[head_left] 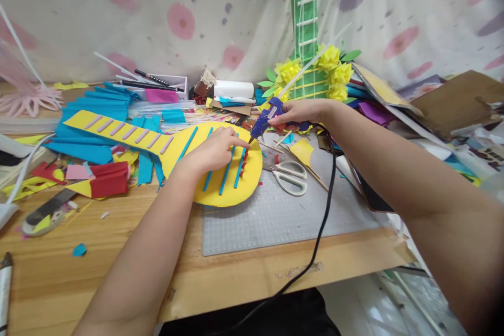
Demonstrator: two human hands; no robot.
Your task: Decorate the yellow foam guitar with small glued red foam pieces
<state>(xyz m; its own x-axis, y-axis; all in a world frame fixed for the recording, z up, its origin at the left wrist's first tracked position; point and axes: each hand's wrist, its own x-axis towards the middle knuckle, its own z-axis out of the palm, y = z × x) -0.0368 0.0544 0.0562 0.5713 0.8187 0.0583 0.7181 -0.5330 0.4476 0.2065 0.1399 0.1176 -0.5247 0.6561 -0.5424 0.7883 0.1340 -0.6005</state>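
Lilac-white box (180,83) at the desk's far edge, L of ctr, w/ pens (153,79) in & across it; pink paper (161,95) against its front. White roll (234,89) just R of it.

Desk (129,236) is wood, bare nr its near-L part; grey gridded cutting mat (283,228) lies along the near edge, R of ctr. Far & L edges: heaped paper scraps, incl. blue crepe paper (94,107). Marker (5,291) at near-L corner. Bkgd: curtain (212,0) w/ pink & purple flowers; green guitar-shaped piece (306,34) stands upright at the far edge.

Yellow guitar-shaped cutout (216,181): round end over the mat's L part, neck toward the desk's far-L corner; blue strips on body, lilac on neck. L hand (212,149) is on the body, index extended to the nozzle tip; can't tell if it's pinching anything. R hand (295,111) wraps the blue glue gun (263,118), nozzle down nr red bits (243,163). Black cord (326,205) runs over the near edge. Scissors (277,169) on mat, R of cutout.
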